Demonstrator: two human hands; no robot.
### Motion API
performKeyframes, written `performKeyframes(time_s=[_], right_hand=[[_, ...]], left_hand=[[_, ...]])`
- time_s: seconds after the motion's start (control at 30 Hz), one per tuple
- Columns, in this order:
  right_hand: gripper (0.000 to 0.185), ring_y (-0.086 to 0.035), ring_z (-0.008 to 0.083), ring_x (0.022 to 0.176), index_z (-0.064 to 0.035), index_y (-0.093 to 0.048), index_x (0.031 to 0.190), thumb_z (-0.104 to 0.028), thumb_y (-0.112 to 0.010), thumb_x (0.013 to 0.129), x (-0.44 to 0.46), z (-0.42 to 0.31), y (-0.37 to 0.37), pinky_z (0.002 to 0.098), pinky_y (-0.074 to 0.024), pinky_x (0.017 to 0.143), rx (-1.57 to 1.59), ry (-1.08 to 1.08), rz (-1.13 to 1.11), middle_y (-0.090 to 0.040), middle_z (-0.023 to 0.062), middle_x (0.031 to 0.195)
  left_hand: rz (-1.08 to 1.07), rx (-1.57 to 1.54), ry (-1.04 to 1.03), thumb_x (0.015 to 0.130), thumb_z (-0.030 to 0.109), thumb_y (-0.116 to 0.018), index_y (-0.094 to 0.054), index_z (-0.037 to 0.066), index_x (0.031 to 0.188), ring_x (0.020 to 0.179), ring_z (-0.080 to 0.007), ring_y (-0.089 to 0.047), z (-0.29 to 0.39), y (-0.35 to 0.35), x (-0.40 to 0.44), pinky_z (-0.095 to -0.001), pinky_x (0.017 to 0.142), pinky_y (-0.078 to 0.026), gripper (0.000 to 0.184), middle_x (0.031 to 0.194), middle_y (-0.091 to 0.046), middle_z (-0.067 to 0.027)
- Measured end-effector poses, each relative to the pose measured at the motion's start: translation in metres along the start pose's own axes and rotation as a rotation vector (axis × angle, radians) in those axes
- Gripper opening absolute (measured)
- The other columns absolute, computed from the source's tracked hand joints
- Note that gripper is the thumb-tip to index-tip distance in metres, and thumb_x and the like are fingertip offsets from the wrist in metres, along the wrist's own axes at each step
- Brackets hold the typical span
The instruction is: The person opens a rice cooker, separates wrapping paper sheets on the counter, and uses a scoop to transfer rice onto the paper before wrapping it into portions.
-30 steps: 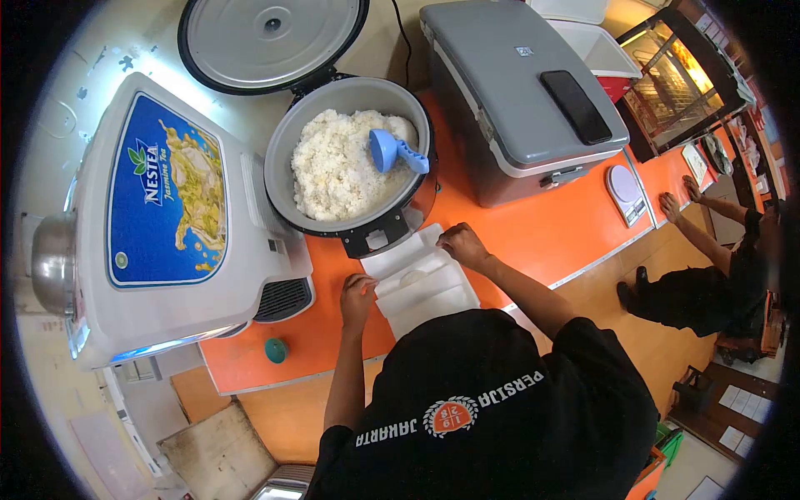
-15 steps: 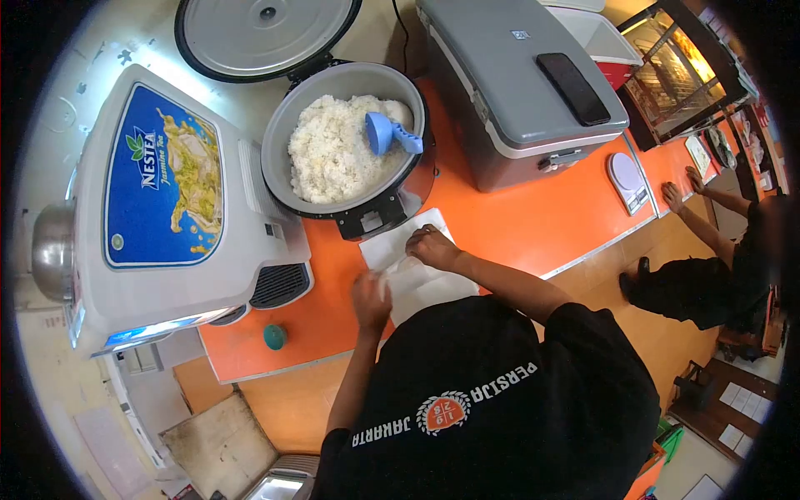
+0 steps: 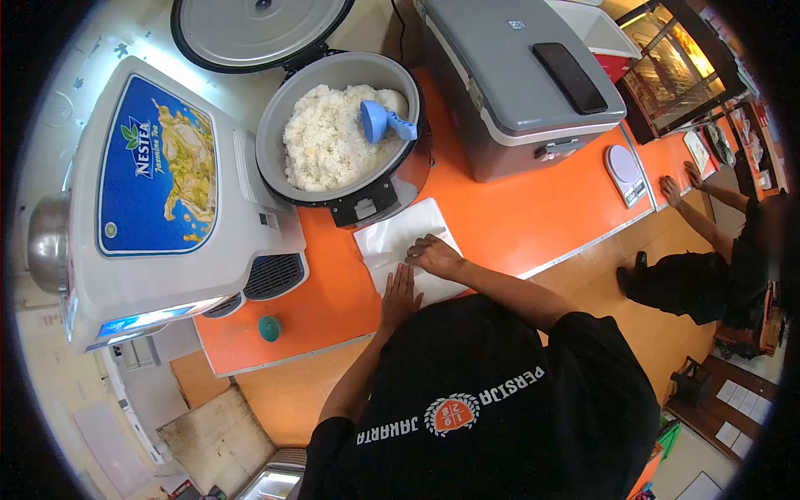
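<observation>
White paper sheets lie on the orange counter in front of the rice cooker, with a folded or overlapping edge across them. My left hand rests flat on the lower left of the sheets, fingers stretched out. Just right of it, my right hand has its fingers bent together, pinching the paper near that edge; its fingertips are partly hidden. Beyond the sheets stands an open rice cooker full of cooked white rice. A blue scoop sits in the rice.
A Nestea drink dispenser stands left, with a green lid-like object near the counter edge. Right are a grey cooler box bearing a phone, and a kitchen scale. Another person's hands rest on the counter far right.
My left hand, raised and blurred before, has come down flat onto the paper. My right hand has shifted slightly toward me over the sheets. The view has moved a little.
</observation>
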State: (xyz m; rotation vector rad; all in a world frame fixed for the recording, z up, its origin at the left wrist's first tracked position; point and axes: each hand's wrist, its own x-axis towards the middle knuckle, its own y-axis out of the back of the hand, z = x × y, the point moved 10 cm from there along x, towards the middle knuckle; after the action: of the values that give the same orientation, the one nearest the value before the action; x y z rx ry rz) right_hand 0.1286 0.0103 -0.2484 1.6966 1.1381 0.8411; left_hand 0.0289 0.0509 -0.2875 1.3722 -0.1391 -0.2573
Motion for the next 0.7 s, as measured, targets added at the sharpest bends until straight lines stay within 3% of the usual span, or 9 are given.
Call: performKeyframes(time_s=[0.1,0.17,0.2,0.27,0.4,0.5,0.53,0.6,0.7], right_hand=[[0.025,-0.061,0.021,0.114,-0.0155,-0.073,0.108,-0.017,-0.059,0.087,-0.006,-0.002,-0.005,0.0376,-0.0464,0.098,0.005,-0.009,0.021,-0.068,0.0015,0.121],[0.027,-0.061,0.0211,0.113,-0.0153,-0.073,0.11,-0.017,-0.059,0.088,-0.008,-0.004,-0.007,0.0375,-0.0465,0.097,-0.006,-0.012,0.027,-0.067,0.0024,0.12],[0.028,-0.061,0.0213,0.112,-0.0152,-0.073,0.112,-0.016,-0.059,0.088,-0.01,-0.004,-0.005,0.0374,-0.0466,0.096,-0.017,-0.018,0.031,-0.067,0.0032,0.12],[0.029,-0.061,0.0216,0.112,-0.0152,-0.073,0.113,-0.016,-0.059,0.088,-0.012,-0.006,-0.003,0.0377,-0.0462,0.097,-0.012,-0.033,0.0,-0.066,0.0037,0.117],[0.028,-0.063,0.023,0.109,-0.0144,-0.074,0.111,-0.016,-0.059,0.088,-0.014,-0.008,0.0,0.0391,-0.0501,0.096,-0.052,-0.044,0.07,-0.063,0.0048,0.11],[0.031,-0.065,0.0249,0.104,-0.0131,-0.071,0.116,-0.014,-0.059,0.088,-0.018,-0.003,-0.014,0.0397,-0.0554,0.089,0.042,-0.058,0.089,-0.061,0.0058,0.108],[0.031,-0.065,0.0249,0.104,-0.0131,-0.071,0.116,-0.014,-0.059,0.088,-0.019,0.0,-0.021,0.0397,-0.0554,0.089,0.039,-0.059,0.091,-0.061,0.0058,0.108],[0.036,-0.066,0.0262,0.1,-0.0119,-0.068,0.122,-0.011,-0.058,0.088,-0.021,-0.002,-0.031,0.0396,-0.0582,0.083,0.084,-0.035,0.08,-0.061,0.0066,0.109],[0.034,-0.065,0.0312,0.111,-0.0079,-0.067,0.123,-0.011,-0.056,0.091,-0.025,-0.004,-0.036,0.0397,-0.0564,0.092,0.11,-0.063,0.023,-0.062,0.0134,0.121]], left_hand=[[0.001,-0.068,0.041,0.095,0.028,-0.063,-0.037,-0.007,0.151,0.147,-0.0379,-0.037,-0.005,0.005,-0.002,-0.054,0.121,-0.029,0.071,0.152,-0.044,-0.0243],[0.007,-0.333,0.098,0.094,0.018,-0.064,-0.047,-0.002,0.146,0.136,-0.0381,-0.046,-0.027,0.013,-0.003,-0.0526,0.116,-0.035,0.059,0.143,-0.051,-0.0219],[0.009,-0.336,0.098,0.094,0.018,-0.064,-0.047,-0.002,0.146,0.136,-0.0381,-0.046,-0.028,0.025,0.002,-0.0526,0.116,-0.035,0.059,0.143,-0.051,-0.0219],[0.28,-0.084,0.342,0.091,0.011,-0.066,-0.058,0.004,0.135,0.122,-0.0375,-0.053,-0.051,0.083,0.003,-0.0493,0.109,-0.04,0.045,0.131,-0.057,-0.019],[0.325,-0.108,0.299,0.083,0.001,-0.07,-0.068,0.006,0.114,0.111,-0.0341,-0.06,-0.088,0.105,0.015,-0.0478,0.098,-0.048,0.031,0.114,-0.066,-0.0115],[0.214,-0.196,0.342,0.082,0.0,-0.071,-0.072,0.006,0.104,0.104,-0.0319,-0.063,-0.123,0.067,-0.011,-0.0441,0.095,-0.05,0.022,0.107,-0.068,-0.0088],[0.301,-0.179,0.34,0.082,0.0,-0.07,-0.073,0.005,0.093,0.098,-0.0311,-0.065,-0.119,0.076,-0.019,-0.0416,0.09,-0.052,0.013,0.099,-0.069,-0.0074],[0.329,-0.205,0.325,0.083,0.0,-0.069,-0.073,0.004,0.092,0.097,-0.0301,-0.065,-0.112,0.077,-0.032,-0.0417,0.089,-0.053,0.011,0.099,-0.069,-0.0074],[0.382,-0.255,0.333,0.083,0.0,-0.068,-0.073,0.003,0.089,0.096,-0.0288,-0.065,-0.105,0.071,-0.045,-0.0416,0.087,-0.053,0.008,0.098,-0.069,-0.0074]])
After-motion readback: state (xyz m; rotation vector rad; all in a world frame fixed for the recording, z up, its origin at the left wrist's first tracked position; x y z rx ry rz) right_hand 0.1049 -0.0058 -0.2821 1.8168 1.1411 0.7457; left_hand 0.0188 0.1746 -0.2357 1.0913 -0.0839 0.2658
